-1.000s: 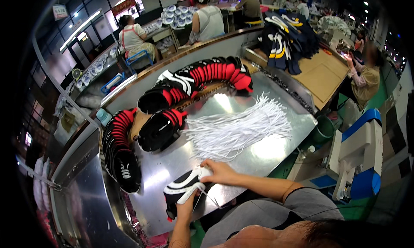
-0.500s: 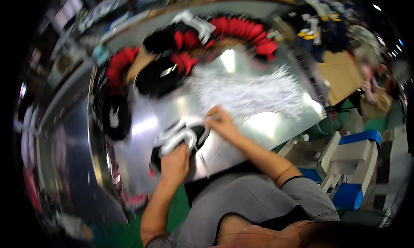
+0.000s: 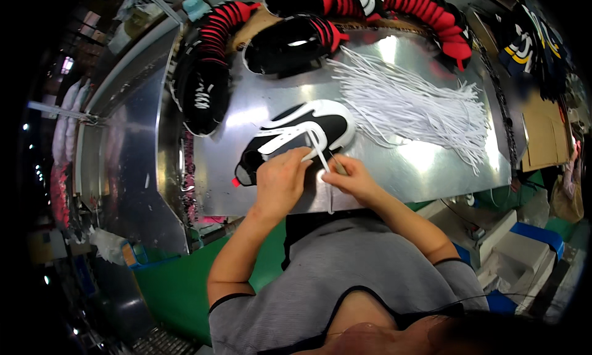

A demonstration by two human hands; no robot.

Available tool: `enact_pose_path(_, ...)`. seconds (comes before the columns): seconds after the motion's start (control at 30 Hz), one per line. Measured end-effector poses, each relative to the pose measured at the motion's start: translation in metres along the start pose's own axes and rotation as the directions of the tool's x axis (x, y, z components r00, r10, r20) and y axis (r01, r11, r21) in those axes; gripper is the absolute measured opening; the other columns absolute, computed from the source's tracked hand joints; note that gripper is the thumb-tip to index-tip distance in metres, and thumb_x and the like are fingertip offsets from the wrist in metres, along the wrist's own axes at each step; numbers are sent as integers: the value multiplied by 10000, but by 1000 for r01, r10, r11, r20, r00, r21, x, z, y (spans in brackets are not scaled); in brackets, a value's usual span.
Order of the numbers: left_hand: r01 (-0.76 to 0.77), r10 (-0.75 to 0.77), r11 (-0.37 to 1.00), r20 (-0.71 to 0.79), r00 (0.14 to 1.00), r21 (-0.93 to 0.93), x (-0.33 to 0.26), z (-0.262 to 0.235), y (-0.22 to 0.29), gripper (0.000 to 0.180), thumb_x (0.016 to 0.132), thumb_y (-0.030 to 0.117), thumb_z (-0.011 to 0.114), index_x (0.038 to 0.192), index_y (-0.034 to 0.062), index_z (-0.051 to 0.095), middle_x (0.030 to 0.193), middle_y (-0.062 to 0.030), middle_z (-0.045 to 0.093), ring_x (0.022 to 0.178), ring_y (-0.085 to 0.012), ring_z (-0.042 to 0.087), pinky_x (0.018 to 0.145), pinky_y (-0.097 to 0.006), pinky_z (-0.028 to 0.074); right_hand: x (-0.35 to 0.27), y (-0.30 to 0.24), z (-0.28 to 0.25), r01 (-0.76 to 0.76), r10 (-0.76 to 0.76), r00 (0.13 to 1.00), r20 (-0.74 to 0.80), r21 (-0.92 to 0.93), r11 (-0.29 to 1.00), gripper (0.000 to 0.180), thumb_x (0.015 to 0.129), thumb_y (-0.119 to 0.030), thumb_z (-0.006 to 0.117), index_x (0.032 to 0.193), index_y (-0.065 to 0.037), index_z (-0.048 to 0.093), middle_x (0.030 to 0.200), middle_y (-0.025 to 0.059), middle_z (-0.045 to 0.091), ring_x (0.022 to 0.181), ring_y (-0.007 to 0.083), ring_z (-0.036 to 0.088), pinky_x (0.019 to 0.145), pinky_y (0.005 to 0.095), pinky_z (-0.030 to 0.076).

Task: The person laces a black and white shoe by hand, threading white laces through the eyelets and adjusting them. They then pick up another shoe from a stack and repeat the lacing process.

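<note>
Pinching one white shoelace between left hand and right hand, both closed on it, over black-and-white sneaker upper on steel table, beside lace pile.

A shiny metal tabletop throws back glare from overhead light. Rows of black and red shoe uppers curve along its far edge. Below it the floor is green. To the right stand a white and blue machine and brown cardboard. The left side lies dim.
</note>
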State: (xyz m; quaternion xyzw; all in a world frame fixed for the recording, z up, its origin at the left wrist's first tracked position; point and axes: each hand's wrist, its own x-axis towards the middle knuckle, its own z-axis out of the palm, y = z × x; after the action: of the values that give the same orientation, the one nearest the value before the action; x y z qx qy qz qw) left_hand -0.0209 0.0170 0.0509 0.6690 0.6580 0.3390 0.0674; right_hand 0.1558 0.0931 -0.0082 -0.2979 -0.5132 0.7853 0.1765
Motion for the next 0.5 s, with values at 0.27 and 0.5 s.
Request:
enact_pose_path(0.27,202,-211,975,-112,971,-88,33,-27,-1,188,867,122,692,1044,61,669,831,-163,686,702,-294,678,648,-375,517,-62,2,-26,171,-59,939,339,-308,936,271,864,-266,760,814,-27,643,652,-8,552,598,89,470,559,300,389)
enact_pose_path(0.5,191,-165,978,241,956,-89,33,-25,-6,204,863,163,688,1048,79,669,781,-144,676,640,-296,649,611,-365,497,-105,-3,-47,-41,57,996,65,-227,973,185,860,-190,754,917,-22,699,758,-14,628,650,68,506,594,249,412)
